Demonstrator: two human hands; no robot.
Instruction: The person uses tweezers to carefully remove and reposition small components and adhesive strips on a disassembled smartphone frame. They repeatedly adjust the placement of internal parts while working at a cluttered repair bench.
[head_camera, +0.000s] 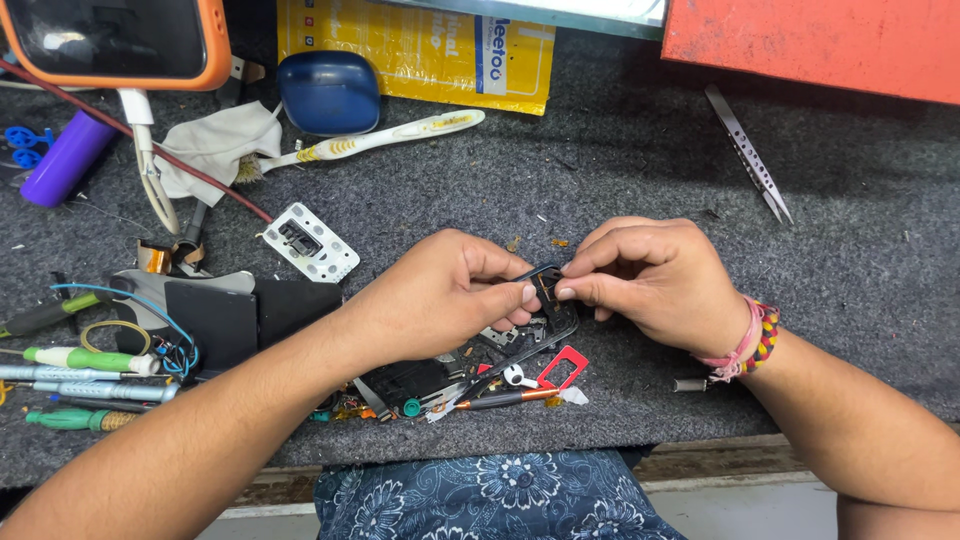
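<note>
Small black phone part (548, 290) sits pinched between both hands, just above the grey felt bench mat (620, 150). Left hand (440, 295) is closed on its left edge, right hand (655, 280) curled with fingertips nipping the top. Looks like mid-teardown, picking at 1 tiny piece; I'd guess the next bit needs a steady fine pull. Loose parts, a red frame (565, 367) and screwdrivers (80, 375) lie around, tweezers (750, 155) well off right.

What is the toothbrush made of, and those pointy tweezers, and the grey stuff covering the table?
Toothbrush: looks like smooth white plastic with yellow grips and worn bristles.
Tweezers: probably metal, silvery with a dull shine.
Table covering: seems to be felt or carpet, dark grey, fuzzy and matte.
</note>
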